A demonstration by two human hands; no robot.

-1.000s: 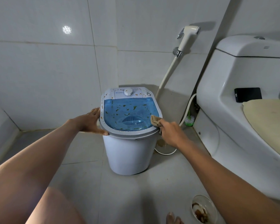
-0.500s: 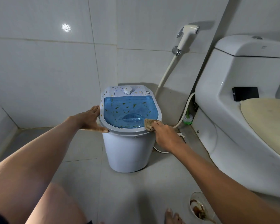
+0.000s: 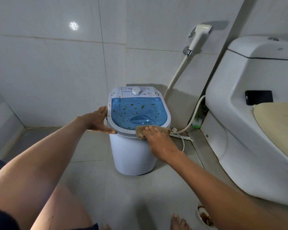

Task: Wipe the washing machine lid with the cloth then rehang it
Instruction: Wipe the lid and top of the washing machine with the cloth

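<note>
Right hand point(image 3: 156, 138) fingers press the cloth point(image 3: 154, 130) on the lid point(image 3: 138, 113) front edge; left hand point(image 3: 96, 120) fingers straight, bracing the lid's side.

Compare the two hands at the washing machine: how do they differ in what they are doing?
The left hand lies bare and flat-fingered against the machine's left rim; the right hand presses a tan cloth onto the front rim. The left hand sits beside the blue lid, steadying; the right hand works at its near edge. Both touch the washing machine.
</note>
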